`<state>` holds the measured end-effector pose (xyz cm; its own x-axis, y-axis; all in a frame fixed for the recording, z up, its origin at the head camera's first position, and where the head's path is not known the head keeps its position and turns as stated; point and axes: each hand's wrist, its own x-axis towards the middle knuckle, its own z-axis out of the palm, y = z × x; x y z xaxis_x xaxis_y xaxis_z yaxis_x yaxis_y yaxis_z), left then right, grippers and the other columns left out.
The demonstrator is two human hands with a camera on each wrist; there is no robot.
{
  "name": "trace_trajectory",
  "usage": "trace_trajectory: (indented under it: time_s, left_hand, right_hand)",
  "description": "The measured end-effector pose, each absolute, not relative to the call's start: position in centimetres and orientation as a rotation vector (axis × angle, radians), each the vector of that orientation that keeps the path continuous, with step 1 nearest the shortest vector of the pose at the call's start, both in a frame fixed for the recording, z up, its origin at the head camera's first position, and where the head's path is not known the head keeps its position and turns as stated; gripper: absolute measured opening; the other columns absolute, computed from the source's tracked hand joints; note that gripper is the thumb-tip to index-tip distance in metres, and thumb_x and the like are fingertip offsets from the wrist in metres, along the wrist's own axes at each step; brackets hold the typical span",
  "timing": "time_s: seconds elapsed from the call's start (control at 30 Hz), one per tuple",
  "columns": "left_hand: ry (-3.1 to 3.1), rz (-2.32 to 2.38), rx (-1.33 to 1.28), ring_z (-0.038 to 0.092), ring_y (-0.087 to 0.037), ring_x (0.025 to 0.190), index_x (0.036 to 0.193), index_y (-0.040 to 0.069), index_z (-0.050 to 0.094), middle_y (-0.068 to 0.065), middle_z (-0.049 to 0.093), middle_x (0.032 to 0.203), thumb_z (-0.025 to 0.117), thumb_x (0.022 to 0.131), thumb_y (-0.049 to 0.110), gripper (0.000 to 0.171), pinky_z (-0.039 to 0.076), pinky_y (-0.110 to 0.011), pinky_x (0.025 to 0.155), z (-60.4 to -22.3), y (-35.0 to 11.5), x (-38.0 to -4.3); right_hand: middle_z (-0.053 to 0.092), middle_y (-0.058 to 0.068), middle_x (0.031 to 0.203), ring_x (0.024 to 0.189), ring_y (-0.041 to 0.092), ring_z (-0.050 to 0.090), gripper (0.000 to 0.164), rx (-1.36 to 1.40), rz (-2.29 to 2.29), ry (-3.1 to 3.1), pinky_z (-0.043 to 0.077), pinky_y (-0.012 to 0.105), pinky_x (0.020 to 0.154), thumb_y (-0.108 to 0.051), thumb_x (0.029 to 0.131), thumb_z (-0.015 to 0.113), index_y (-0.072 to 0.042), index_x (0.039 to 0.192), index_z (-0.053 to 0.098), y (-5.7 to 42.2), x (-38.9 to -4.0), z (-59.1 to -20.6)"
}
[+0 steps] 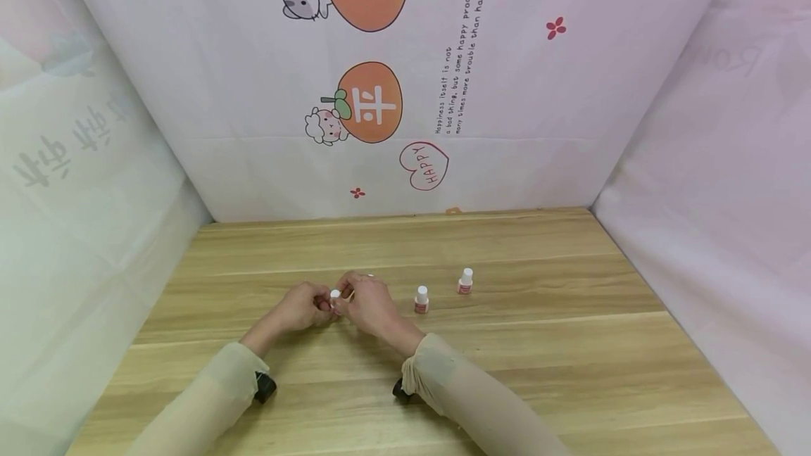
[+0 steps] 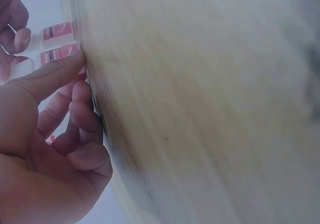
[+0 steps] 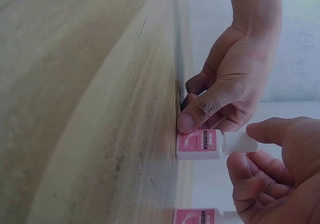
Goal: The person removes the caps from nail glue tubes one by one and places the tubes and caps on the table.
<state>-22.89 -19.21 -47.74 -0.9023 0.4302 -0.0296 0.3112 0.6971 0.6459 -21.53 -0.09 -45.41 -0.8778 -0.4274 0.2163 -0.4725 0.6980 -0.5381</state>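
A small white nail glue bottle (image 3: 200,146) with a pink label stands upright on the table between both hands. My left hand (image 1: 298,307) holds it low down, the thumb against its label. At the top, my right hand (image 1: 374,307) pinches the white cap (image 3: 241,143) between thumb and fingers. The cap sits on the bottle. In the left wrist view a second, similar bottle (image 2: 59,31) appears just beyond the held one. Behind the right hand in the head view, a bit of white shows, mostly hidden.
Two more such bottles stand upright to the right, one nearer (image 1: 421,301) and one farther back (image 1: 465,282). All stand on a wood-grain table (image 1: 557,343). A printed white cloth (image 1: 519,125) rises at the back, with white cloth at both sides.
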Motion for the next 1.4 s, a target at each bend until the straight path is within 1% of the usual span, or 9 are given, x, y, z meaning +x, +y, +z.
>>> trace_trajectory:
  time_s: [0.3,0.67,0.83,1.0,1.27,1.4]
  left_hand:
    - [2.751,0.94,0.581,0.051,-0.01,0.068,0.081,0.011,0.067,0.002,0.063,0.073,0.078,0.082,0.009,0.011,0.042,-0.024,0.064,-47.8,-19.1,-22.87]
    - [2.745,0.971,0.601,0.051,-0.009,0.066,0.082,0.01,0.069,0.002,0.062,0.071,0.078,0.08,0.008,0.01,0.042,-0.024,0.061,-48.0,-19.33,-23.03]
    - [2.757,0.953,0.633,0.051,-0.009,0.066,0.082,0.01,0.068,0.001,0.062,0.071,0.079,0.08,0.009,0.011,0.042,-0.023,0.061,-48.09,-19.35,-23.01]
    - [2.763,0.938,0.597,0.05,-0.009,0.066,0.081,0.011,0.067,0.001,0.062,0.071,0.079,0.081,0.009,0.011,0.041,-0.023,0.061,-47.87,-19.24,-22.89]
    - [2.771,0.935,0.618,0.05,-0.009,0.066,0.082,0.011,0.068,0.001,0.062,0.071,0.079,0.08,0.009,0.011,0.041,-0.024,0.06,-47.72,-19.19,-22.76]
    - [2.781,0.918,0.627,0.05,-0.009,0.065,0.081,0.011,0.067,0.002,0.061,0.07,0.078,0.081,0.008,0.012,0.041,-0.024,0.06,-47.75,-19.14,-22.78]
  right_hand:
    - [0.072,-0.004,0.094,0.084,0.012,0.063,0.014,0.774,0.889,-2.806,0.047,0.028,0.082,-0.027,0.092,0.069,-0.016,0.1,0.067,-0.18,-21.64,-45.59]
    - [0.072,-0.002,0.092,0.081,0.012,0.061,0.012,0.763,0.894,-2.788,0.046,0.024,0.076,-0.025,0.089,0.072,-0.017,0.097,0.067,-0.16,-21.68,-45.59]
    - [0.072,-0.003,0.093,0.083,0.012,0.063,0.012,0.776,0.87,-2.788,0.047,0.024,0.077,-0.025,0.089,0.072,-0.017,0.098,0.067,-0.2,-21.71,-45.62]
    - [0.073,-0.002,0.094,0.086,0.013,0.066,0.012,0.79,0.85,-2.781,0.049,0.025,0.078,-0.024,0.09,0.072,-0.017,0.099,0.067,-0.25,-21.66,-45.52]
    - [0.071,-0.004,0.092,0.082,0.012,0.061,0.014,0.76,0.868,-2.807,0.046,0.025,0.077,-0.026,0.089,0.073,-0.018,0.097,0.067,-0.25,-21.56,-45.32]
    - [0.071,-0.004,0.092,0.082,0.012,0.061,0.013,0.768,0.854,-2.804,0.047,0.025,0.079,-0.027,0.09,0.072,-0.018,0.098,0.067,-0.25,-21.57,-45.32]
